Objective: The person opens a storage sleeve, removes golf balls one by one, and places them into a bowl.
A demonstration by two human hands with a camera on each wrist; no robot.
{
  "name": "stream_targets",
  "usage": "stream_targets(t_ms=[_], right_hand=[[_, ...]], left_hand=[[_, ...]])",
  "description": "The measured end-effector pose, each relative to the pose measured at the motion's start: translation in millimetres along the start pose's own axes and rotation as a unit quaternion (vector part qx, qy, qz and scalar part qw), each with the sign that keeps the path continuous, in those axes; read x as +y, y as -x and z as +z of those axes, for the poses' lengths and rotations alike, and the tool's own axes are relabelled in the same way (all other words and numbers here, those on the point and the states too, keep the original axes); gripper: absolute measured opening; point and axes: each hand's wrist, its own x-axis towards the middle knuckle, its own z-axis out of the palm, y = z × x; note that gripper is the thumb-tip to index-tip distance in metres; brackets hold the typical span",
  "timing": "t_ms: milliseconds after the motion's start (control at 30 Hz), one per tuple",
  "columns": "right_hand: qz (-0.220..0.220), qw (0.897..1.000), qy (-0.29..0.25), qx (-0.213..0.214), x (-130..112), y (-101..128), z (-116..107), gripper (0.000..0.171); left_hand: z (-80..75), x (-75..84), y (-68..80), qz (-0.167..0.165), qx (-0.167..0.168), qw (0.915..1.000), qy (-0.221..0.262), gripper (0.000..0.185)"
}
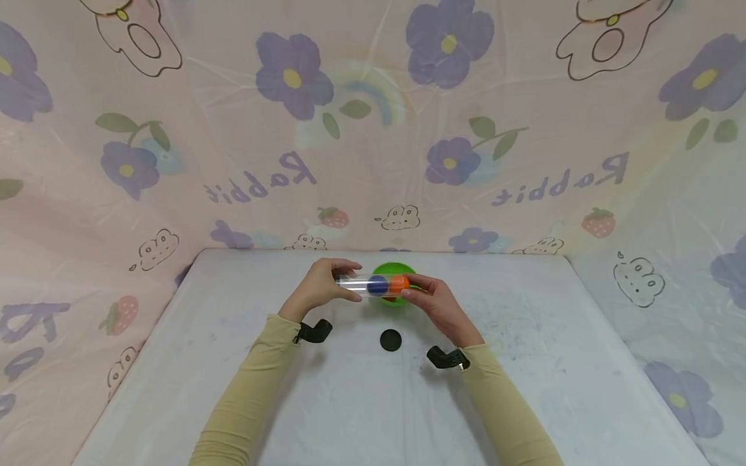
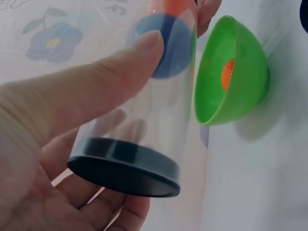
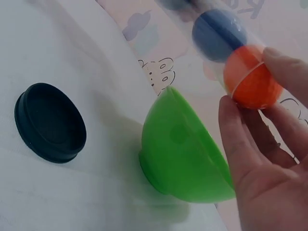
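Above the green bowl (image 1: 394,270), the left hand (image 1: 319,288) is gripping a clear tube (image 1: 362,285) while the right hand (image 1: 434,304) is pinching its orange ball (image 3: 250,78).

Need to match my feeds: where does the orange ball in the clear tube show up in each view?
Head: orange ball sits mid-frame in the tube, at the right hand.
Left wrist: only a sliver at the top edge, beyond the blue ball.
Right wrist: upper right, at the fingertips.
Shared landmark: the green bowl, just beside the tube.
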Motion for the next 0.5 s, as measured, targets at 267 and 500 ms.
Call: stream_targets(t_ms=[267, 500], right_hand=[[0.008, 1.0, -0.013, 0.019, -1.4, 0.5, -3.0, 0.052], [0.0, 1.0, -0.014, 0.018, -0.9, 3.7, -3.5, 0.05]], left_hand=[[2.0, -4.6, 0.3, -0.007, -0.016, 0.9998, -0.006, 0.056], [3.8, -9.0, 2.2, -0.009, -0.021, 0.9996, -0.015, 0.055]])
